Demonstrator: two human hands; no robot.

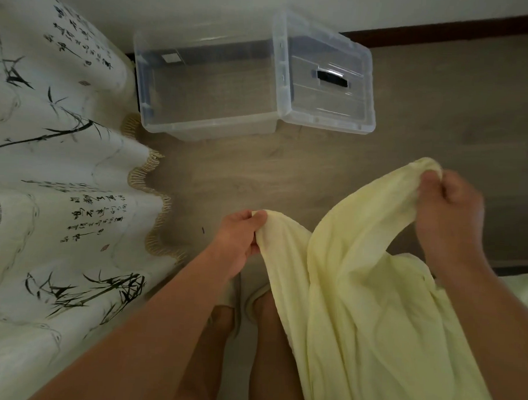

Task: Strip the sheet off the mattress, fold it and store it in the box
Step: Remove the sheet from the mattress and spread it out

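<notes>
Sheet (373,310), pale yellow, hangs in the air between both hands above the floor (288,176), off the mattress as far as can be seen. Its lower part trails away toward the near right corner, where I cannot tell what it rests on. The left hand (240,238) has its fingers curled round a bunched edge, thumb on top. The right hand (449,214), held higher and farther out, pinches another bunched bit in closed fingers. Holding two spots apart like this looks like a search for corners or a straight edge, so that the cloth can be spread and halved. Folding seems barely begun, since the fabric is crumpled and twisted.

The box (211,128), clear plastic with nothing in it, stands at the floor's far edge against the wall. Its lid (328,90) is swung open to the right, so the mouth is ready for the folded bundle. A printed drape (61,160) with a fringe runs along the floor's left edge, just beside the box.
</notes>
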